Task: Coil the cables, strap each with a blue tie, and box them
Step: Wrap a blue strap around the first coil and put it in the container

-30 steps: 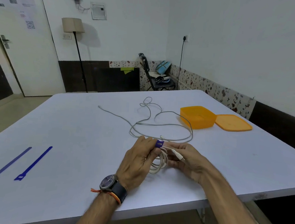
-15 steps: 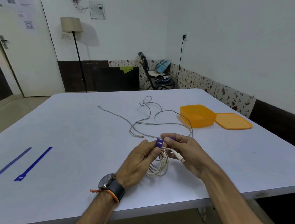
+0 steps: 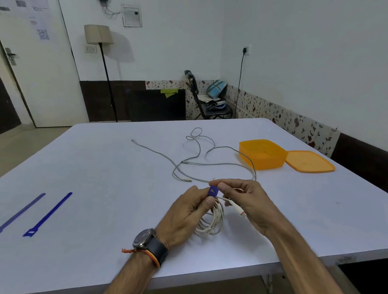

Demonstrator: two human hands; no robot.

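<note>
Left hand [image 3: 189,210] pinching a coiled white cable [image 3: 212,222], right hand [image 3: 245,200] pinching the blue tie [image 3: 213,191] wrapped round it, loose grey cables [image 3: 201,161] beyond, orange box [image 3: 262,153] open

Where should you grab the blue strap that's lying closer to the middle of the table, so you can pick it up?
Probably pinch the flat blue strap at its wide slotted end, the end nearest the table's front edge, coming from above with the left hand. It lies flat on the white table, so fingers must slide under an edge; the broader head offers more to catch. The paler blue strap lies apart on its left.
</note>
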